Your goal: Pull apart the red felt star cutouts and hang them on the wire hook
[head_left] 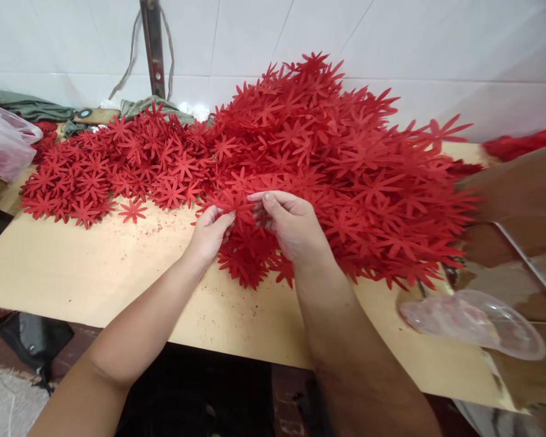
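Note:
A big heap of red star-shaped flower cutouts point(341, 152) covers the back of a pale wooden table point(100, 267). A flatter spread of the same red cutouts point(113, 167) lies to the left. My left hand point(209, 233) and my right hand point(291, 224) meet at the heap's near edge. Both pinch one red cutout point(234, 203) between thumb and fingers, the left at its left side, the right from above. More cutouts lie under and just in front of my hands.
A white tiled wall point(391, 36) backs the table, with a metal post point(153, 42) and cord. A pink plastic bag point(4, 145) sits at far left. At right are another person's arm point(519, 194) and a clear plastic piece point(477, 318). A dark bag point(31, 340) lies on the floor.

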{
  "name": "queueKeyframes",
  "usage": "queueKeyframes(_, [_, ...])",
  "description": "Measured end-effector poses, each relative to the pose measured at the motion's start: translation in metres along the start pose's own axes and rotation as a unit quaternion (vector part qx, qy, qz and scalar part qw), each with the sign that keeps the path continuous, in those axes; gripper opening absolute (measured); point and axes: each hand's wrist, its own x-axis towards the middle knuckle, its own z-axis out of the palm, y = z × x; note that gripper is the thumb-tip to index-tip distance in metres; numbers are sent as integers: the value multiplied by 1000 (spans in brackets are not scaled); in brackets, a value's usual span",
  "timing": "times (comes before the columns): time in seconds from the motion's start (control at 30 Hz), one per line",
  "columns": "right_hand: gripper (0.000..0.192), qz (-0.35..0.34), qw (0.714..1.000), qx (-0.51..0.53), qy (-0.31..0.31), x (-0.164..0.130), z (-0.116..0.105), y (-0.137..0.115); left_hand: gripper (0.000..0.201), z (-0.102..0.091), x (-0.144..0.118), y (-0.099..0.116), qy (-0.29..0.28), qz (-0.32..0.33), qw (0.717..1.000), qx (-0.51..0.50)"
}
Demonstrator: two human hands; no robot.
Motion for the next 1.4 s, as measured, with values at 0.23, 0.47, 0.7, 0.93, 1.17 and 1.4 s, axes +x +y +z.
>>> queueKeyframes(0.23, [8, -131, 975, -169, 60, 11, -3, 4, 16, -11, 8, 17, 81, 47, 993, -65])
queueKeyframes(0.47, [10, -239, 861, -449, 12, 24, 10, 0, 16, -29, 20, 26, 147, 63, 969, -188])
queueKeyframes(0.7, [25, -224, 727, -648, -42, 21, 42, 17, 15, -26, 20, 25, 145, 54, 967, -201])
queueKeyframes(0.93, [23, -249, 786, -567, -8, 30, 37, 15, 15, -27, 19, 25, 142, 54, 970, -189])
queueKeyframes(1.17, [10, -199, 932, -296, 69, 33, 14, 1, 10, -22, 16, 19, 101, 56, 988, -103])
queueKeyframes(1.4, [18, -113, 990, -78, 40, 38, 1, 13, 9, -18, 13, 14, 38, 44, 996, -61])
